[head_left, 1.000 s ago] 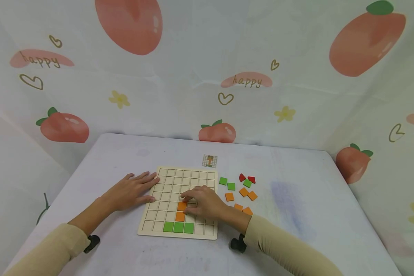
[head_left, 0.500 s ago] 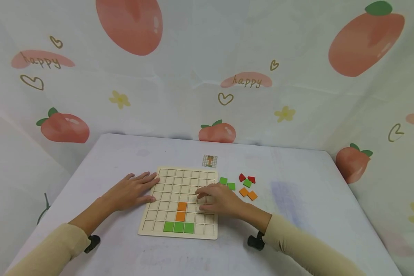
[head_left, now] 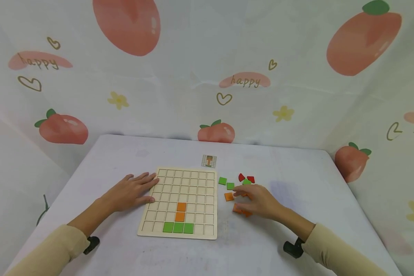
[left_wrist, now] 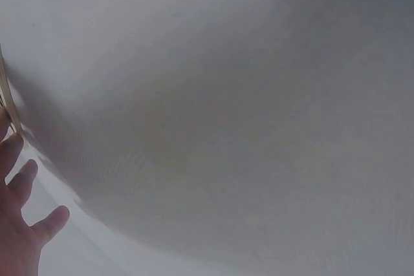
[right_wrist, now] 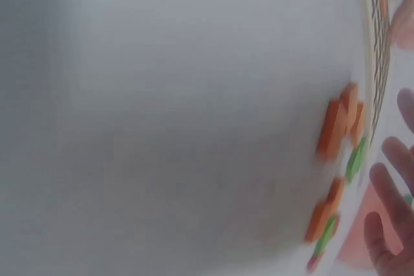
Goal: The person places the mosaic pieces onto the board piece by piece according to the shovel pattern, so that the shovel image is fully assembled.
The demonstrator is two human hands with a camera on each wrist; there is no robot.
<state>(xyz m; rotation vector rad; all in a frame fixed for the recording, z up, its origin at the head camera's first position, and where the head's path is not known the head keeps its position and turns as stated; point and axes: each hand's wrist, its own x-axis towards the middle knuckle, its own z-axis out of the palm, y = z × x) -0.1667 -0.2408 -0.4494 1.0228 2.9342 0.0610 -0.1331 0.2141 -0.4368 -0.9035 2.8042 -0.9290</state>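
Pinching one loose orange tile by its opposite edges should work best: the right hand, fingers apart and apparently holding nothing, is over several such tiles, contact unclear, between the board and the right edge of the tabletop. The left hand, fingers spread, rests at the board's side nearest the tabletop's left edge, where a light, steady press would likely keep the board from sliding. Lowering the tile flat and squared to the board's cells, rather than dropping it at a slant, should help it seat cleanly.
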